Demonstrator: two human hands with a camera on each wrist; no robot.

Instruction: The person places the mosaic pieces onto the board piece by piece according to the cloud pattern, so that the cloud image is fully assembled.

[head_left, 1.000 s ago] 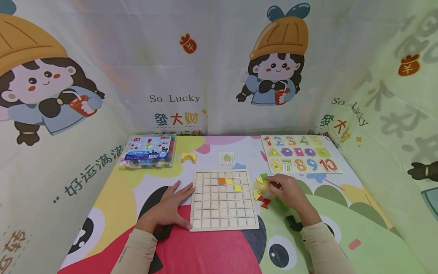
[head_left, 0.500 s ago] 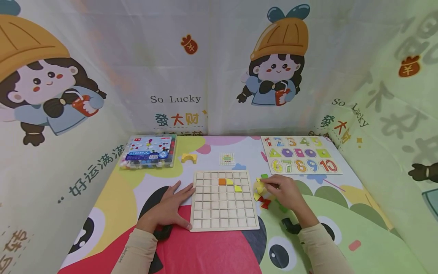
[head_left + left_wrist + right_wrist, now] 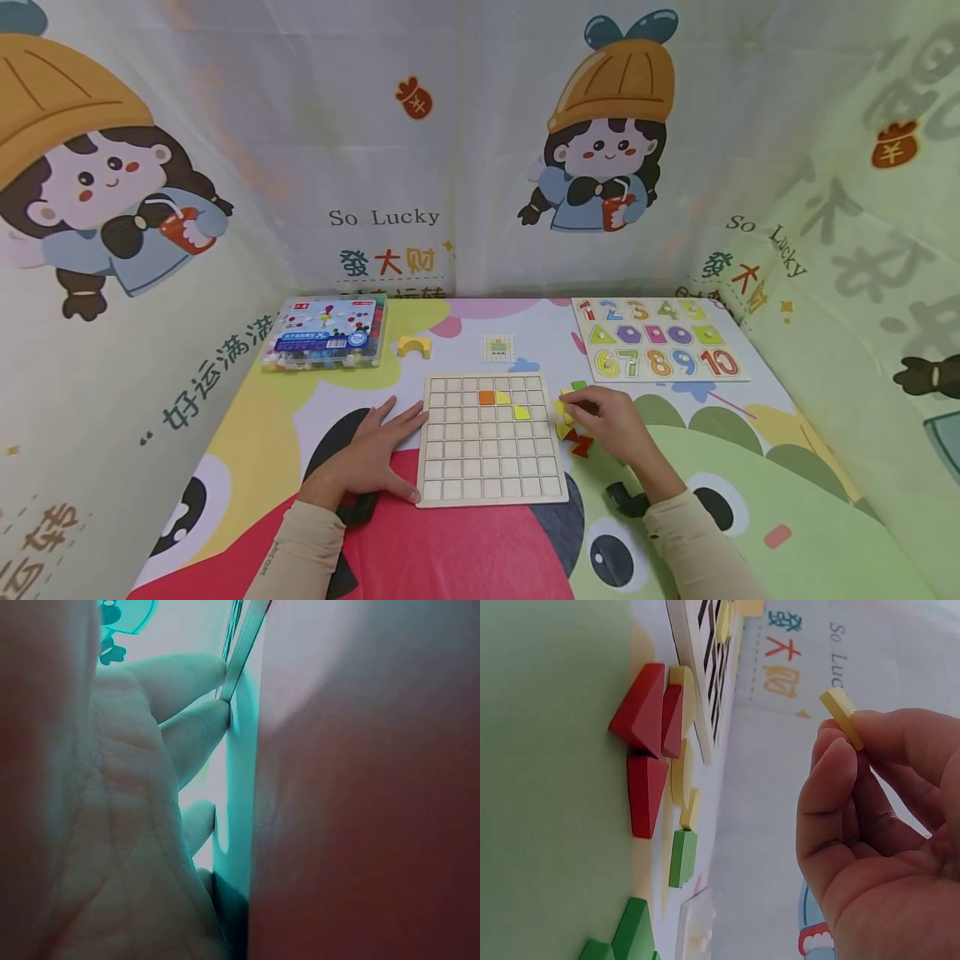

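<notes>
A wooden grid board [image 3: 491, 458] lies flat in the middle of the table. On its upper cells sit an orange square tile [image 3: 487, 397], a yellow tile [image 3: 503, 398] and another yellow tile [image 3: 521, 412]. My left hand [image 3: 375, 454] rests spread along the board's left edge, fingertips and thumb touching it. Between thumb and fingers, my right hand [image 3: 611, 421] pinches a yellow block [image 3: 841, 718], raised above the pile in the right wrist view. Right of the board lie several loose blocks, among them red blocks [image 3: 641, 709], yellow blocks [image 3: 681, 772] and green blocks [image 3: 682, 859].
Behind the board lies a small pattern card [image 3: 497, 348]. A yellow arch block [image 3: 414, 347] and a clear plastic box [image 3: 327, 333] of coloured parts stand at the back left. A number puzzle board [image 3: 660, 337] lies at the back right. Printed curtains surround the table.
My right hand has moved left and slightly toward me over the loose blocks, and a yellow block is now in its pinch. The left hand and board have stayed in place.
</notes>
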